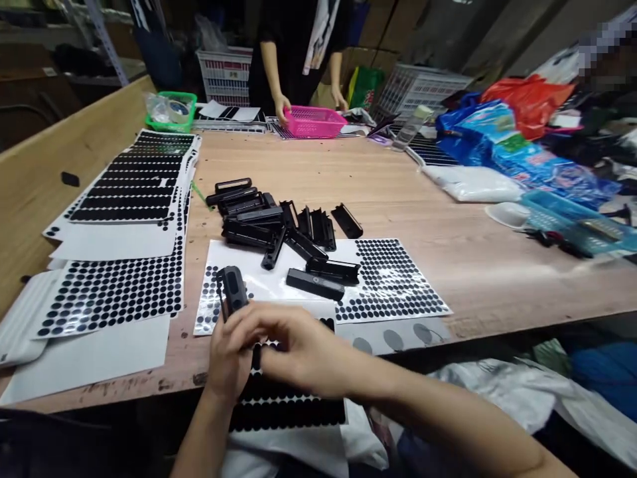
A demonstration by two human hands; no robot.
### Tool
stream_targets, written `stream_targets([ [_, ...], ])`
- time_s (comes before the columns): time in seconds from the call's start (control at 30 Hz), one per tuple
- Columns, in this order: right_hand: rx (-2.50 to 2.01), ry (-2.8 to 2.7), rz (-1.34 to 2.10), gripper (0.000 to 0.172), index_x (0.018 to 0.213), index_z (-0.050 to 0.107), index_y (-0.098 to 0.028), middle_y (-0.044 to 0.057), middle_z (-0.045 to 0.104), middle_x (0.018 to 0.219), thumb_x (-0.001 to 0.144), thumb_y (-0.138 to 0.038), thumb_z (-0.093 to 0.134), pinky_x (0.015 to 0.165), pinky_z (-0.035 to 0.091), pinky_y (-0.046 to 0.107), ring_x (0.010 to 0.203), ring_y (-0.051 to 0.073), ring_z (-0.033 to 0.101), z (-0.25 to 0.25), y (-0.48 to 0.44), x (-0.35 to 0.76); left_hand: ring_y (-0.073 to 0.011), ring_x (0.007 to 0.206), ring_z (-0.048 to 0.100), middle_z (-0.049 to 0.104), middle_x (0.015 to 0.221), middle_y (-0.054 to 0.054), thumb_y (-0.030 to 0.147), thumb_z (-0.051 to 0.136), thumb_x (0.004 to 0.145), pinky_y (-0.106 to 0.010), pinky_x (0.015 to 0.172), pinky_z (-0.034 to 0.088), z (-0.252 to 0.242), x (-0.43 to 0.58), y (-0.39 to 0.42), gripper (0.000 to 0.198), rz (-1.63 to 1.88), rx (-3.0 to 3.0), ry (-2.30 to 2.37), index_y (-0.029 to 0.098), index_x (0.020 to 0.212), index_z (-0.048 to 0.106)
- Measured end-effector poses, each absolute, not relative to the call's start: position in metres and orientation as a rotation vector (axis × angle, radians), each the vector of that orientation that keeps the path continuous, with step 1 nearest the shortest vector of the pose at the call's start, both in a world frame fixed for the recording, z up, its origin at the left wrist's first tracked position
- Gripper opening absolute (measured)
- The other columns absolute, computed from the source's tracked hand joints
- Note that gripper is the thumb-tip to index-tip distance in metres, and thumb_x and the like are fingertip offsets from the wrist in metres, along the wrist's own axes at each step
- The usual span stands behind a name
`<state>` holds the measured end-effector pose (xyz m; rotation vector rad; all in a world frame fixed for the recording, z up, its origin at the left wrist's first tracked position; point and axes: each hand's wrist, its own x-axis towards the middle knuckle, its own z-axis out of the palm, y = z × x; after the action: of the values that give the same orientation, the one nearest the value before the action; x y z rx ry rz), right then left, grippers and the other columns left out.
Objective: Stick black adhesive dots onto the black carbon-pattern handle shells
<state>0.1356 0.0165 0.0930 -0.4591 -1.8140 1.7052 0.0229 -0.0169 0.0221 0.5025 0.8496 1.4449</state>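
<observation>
My left hand point(223, 368) is wrapped round a black plastic casing point(233, 287), its upper end sticking up above the fingers. My right hand point(306, 348) reaches across with bent fingers, its fingertips pressed at the lower part of that casing; anything between them is hidden. Below both hands a sheet of black round stickers point(288, 415) hangs over the table's front edge. Just beyond lies a pile of black plastic casings point(253, 226), partly on another white sheet with black dots point(398, 279). One closed-looking casing point(315, 284) lies nearest my right hand.
Stacked sticker sheets point(124, 186) cover the left side beside a wooden board point(30, 172). Opposite, a person's hands point(283, 109) are at a pink basket point(316, 123). A green basket point(172, 113), a clear bottle point(413, 126), plastic bags point(522, 146) and a blue tray point(572, 222) stand around.
</observation>
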Motion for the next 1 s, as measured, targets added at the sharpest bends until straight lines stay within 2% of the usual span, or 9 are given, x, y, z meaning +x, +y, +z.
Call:
stream_targets([
  [0.1,-0.79,-1.993,1.205,0.035,0.102,0.07,-0.025,0.007,0.071,0.121,0.076,-0.006,0.055,0.11,0.048,0.049,0.121,0.025,0.064,0.086,0.059,0.179,-0.0191,0.074,0.065,0.072,0.101,-0.01,0.044,0.074,0.087,-0.035,0.069,0.055,0.024,0.019,-0.015,0.05,1.461,0.524,0.863,0.019,0.128,0.058],
  [0.2,-1.207,-2.257,0.676,0.022,0.098,0.073,-0.026,0.011,0.072,0.114,0.08,-0.017,0.063,0.106,0.046,0.063,0.118,0.036,0.061,0.065,0.096,0.228,-0.0165,0.071,0.063,0.072,0.101,-0.009,0.04,0.073,0.09,-0.032,0.068,0.053,0.024,0.012,-0.022,0.043,1.503,0.519,0.929,0.019,0.125,0.059],
  [0.33,-1.307,-2.271,0.684,0.014,0.09,0.073,-0.025,0.015,0.073,0.104,0.077,-0.03,0.073,0.093,0.049,0.065,0.102,0.04,0.063,0.034,0.117,0.274,-0.0135,0.069,0.061,0.072,0.105,-0.009,0.037,0.071,0.093,-0.029,0.068,0.052,0.02,0.007,-0.03,0.035,1.515,0.51,0.979,0.019,0.12,0.058],
  [0.47,-1.398,-2.163,0.649,0.034,0.08,0.067,-0.025,0.011,0.069,0.085,0.078,-0.058,0.076,0.08,0.052,0.056,0.082,0.032,0.061,0.028,0.112,0.288,-0.0134,0.066,0.06,0.069,0.092,-0.005,0.04,0.073,0.092,-0.028,0.064,0.051,0.015,0.006,-0.031,0.035,1.492,0.548,0.952,0.019,0.116,0.059],
  [0.53,-1.464,-1.967,0.757,0.043,0.079,0.066,-0.024,0.01,0.068,0.08,0.082,-0.067,0.07,0.074,0.052,0.05,0.075,0.028,0.06,0.036,0.104,0.284,-0.0129,0.065,0.059,0.066,0.088,-0.003,0.041,0.073,0.093,-0.026,0.061,0.05,0.014,0.006,-0.031,0.033,1.486,0.552,0.949,0.019,0.114,0.06],
  [0.6,-1.428,-1.65,1.107,0.048,0.088,0.073,-0.021,0.01,0.072,0.088,0.087,-0.068,0.065,0.078,0.055,0.046,0.08,0.026,0.065,0.047,0.093,0.273,-0.0127,0.065,0.059,0.065,0.087,-0.003,0.041,0.07,0.094,-0.026,0.061,0.05,0.014,0.006,-0.03,0.029,1.481,0.552,0.942,0.018,0.109,0.061],
  [0.7,-1.181,-1.281,1.716,0.044,0.102,0.079,-0.021,0.009,0.077,0.1,0.088,-0.062,0.07,0.089,0.056,0.041,0.096,0.023,0.071,0.063,0.074,0.247,-0.0141,0.067,0.062,0.066,0.089,-0.004,0.039,0.065,0.097,-0.028,0.063,0.053,0.016,0.009,-0.03,0.024,1.494,0.522,0.918,0.017,0.106,0.062],
  [0.77,-1.026,-1.229,1.99,0.039,0.103,0.079,-0.021,0.007,0.077,0.095,0.089,-0.058,0.074,0.086,0.056,0.038,0.092,0.021,0.072,0.068,0.062,0.226,-0.0155,0.069,0.064,0.067,0.091,-0.004,0.039,0.065,0.097,-0.03,0.065,0.056,0.018,0.01,-0.031,0.023,1.498,0.49,0.903,0.018,0.106,0.061],
  [1.0,-0.768,-1.33,2.287,0.038,0.103,0.069,-0.02,-0.003,0.07,0.087,0.075,-0.032,0.092,0.065,0.052,0.02,0.071,0.009,0.061,0.061,0.038,0.166,-0.0216,0.096,0.07,0.071,0.111,-0.006,0.047,0.072,0.092,-0.031,0.081,0.059,0.011,0.012,-0.032,0.043,1.537,0.518,0.916,0.022,0.125,0.06],
])
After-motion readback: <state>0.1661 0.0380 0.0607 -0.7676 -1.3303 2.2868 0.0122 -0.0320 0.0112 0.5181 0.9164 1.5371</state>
